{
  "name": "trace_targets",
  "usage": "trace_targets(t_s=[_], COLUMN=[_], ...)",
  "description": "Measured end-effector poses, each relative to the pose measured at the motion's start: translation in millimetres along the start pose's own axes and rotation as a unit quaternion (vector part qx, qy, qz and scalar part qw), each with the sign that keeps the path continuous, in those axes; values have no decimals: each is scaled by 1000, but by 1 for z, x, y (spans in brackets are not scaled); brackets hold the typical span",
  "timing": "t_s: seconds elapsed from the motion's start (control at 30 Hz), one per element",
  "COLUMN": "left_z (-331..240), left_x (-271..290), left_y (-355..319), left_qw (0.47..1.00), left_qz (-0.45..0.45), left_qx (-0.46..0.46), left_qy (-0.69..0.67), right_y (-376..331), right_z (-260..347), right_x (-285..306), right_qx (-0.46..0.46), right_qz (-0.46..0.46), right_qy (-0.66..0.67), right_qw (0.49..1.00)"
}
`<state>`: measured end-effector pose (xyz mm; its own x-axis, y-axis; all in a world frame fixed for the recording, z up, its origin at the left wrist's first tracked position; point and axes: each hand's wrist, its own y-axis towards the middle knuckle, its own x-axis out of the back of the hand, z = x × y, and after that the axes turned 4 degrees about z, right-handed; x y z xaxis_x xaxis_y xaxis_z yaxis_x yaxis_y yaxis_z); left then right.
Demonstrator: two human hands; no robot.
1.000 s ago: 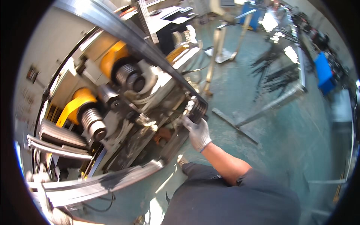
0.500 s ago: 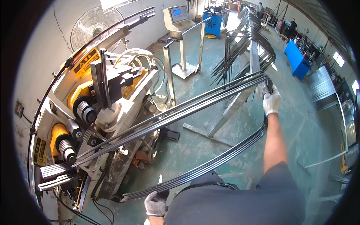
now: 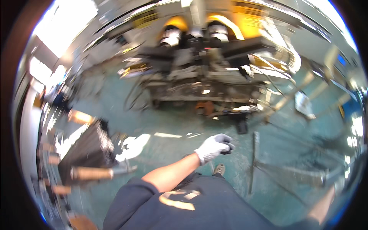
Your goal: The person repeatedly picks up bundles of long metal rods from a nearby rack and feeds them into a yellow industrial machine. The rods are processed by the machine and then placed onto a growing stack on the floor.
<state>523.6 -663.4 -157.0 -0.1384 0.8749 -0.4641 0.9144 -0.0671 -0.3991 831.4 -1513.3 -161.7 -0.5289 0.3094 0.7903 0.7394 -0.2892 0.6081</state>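
My left hand (image 3: 214, 148), in a white knitted glove with grey fingertips, is out in front of my body over the green floor. Its fingers are loosely bent and nothing shows in them. Far to the right, my right hand (image 3: 339, 184) is at the picture's edge, too smeared to show its fingers or anything in them. Beyond my left hand stands the bending machine (image 3: 211, 92) with two yellow-housed, ribbed rollers. Dark blurred rods (image 3: 332, 142) hang near the right edge, above my right hand; whether it touches them is unclear.
A metal stand leg (image 3: 253, 163) lies along the floor between my hands. To the left is a dark bin-like shape (image 3: 82, 155) beside brownish bars (image 3: 92, 173). A pale base plate (image 3: 304, 104) stands at the right. My shoe (image 3: 219, 169) shows below the glove.
My view has swung left, bringing the machine to the top middle. The bundle of bent rods no longer spans between my hands. My right arm now reaches out to the far right.
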Motion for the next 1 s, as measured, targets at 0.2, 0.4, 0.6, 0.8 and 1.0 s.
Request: trace_targets(t_s=[0.2,0.4,0.6,0.8,1.0], left_z=[68,104,73,47,31], left_x=[84,189,313,453,524], left_y=[-81,-235,-458,-704,-860], left_qw=[960,872,763,531,300], left_qz=[-279,-452,-630,-781,-866], left_qx=[7,-100,-142,-223,133], left_qy=[-20,-159,15,242,378], right_y=[-91,-377,-600,-659,-788], right_z=[190,359,476,711,858], right_x=[15,89,166,304,571], right_qx=[70,177,278,524,606], right_qz=[-80,190,563,438,447], right_qy=[151,311,237,360,414], right_qw=[983,914,741,635,511])
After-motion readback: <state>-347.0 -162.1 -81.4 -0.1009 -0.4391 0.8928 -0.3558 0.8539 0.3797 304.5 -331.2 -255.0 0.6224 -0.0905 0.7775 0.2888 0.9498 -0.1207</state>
